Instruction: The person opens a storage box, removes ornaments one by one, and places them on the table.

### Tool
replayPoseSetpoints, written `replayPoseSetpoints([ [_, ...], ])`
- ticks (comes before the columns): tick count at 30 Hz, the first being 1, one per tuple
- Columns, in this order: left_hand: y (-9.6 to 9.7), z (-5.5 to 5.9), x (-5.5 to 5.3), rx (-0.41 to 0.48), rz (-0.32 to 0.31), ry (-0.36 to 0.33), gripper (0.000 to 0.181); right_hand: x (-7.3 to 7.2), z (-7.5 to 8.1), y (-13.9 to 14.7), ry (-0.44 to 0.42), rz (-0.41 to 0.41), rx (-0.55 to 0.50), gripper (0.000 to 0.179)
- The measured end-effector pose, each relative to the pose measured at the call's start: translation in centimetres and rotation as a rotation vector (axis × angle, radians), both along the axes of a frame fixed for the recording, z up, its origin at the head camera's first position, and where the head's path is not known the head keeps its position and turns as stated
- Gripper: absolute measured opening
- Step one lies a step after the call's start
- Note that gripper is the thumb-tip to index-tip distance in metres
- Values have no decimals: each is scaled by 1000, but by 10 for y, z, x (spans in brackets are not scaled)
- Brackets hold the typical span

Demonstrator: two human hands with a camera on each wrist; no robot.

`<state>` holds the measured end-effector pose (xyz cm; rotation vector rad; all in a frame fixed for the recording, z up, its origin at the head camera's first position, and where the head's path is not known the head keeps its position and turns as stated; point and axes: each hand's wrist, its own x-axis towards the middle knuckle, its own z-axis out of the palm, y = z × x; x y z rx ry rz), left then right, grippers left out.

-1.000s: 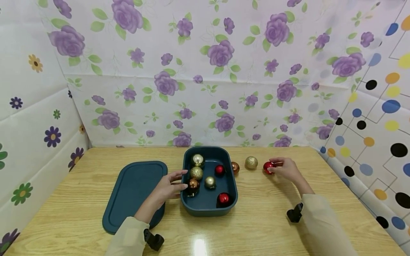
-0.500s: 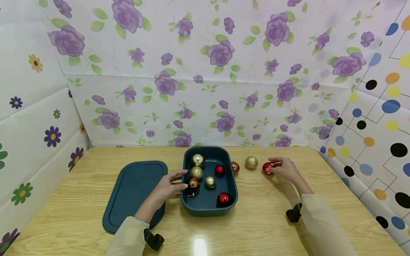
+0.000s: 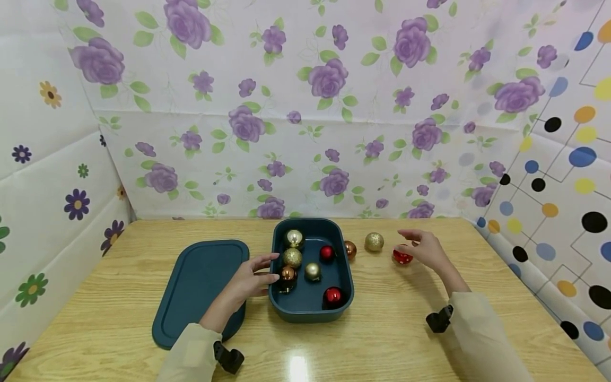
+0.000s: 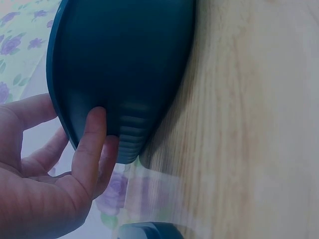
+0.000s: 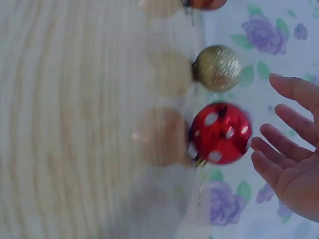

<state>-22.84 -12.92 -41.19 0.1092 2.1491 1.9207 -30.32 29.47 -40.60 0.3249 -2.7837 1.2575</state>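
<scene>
My left hand (image 3: 249, 278) rests with spread fingers against the left side of a dark teal box (image 3: 312, 317). In the left wrist view, some fingertips are at the rim and others on the outer wall (image 4: 129, 59). Inside are Christmas baubles: a shiny gold one (image 3: 294, 238), a glittery gold one (image 3: 293, 258), a copper one (image 3: 288, 274), a small gold one (image 3: 312, 271) and two red ones (image 3: 332, 297). On the right, my right hand (image 3: 426, 249) hovers with loosely spread fingers right beside a red bauble with white dots (image 5: 221, 133).
A glittery gold bauble (image 3: 374, 242) and a copper bauble (image 3: 350, 250) sit on the wooden table (image 3: 382, 329) between box and right hand. The flat teal lid (image 3: 200, 286) lies left of the box, partly under the left forearm. Flower-print cloth (image 3: 305, 159) hangs behind.
My right hand's fingers have come off the red bauble and lifted slightly; the bauble has turned and shifted slightly nearer. The left hand has stayed at the box.
</scene>
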Motion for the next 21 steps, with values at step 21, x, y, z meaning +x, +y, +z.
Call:
replayPoseSetpoints([
  [21, 0, -2, 0, 2, -13, 7, 53, 53, 31, -88, 37, 399, -93, 49],
])
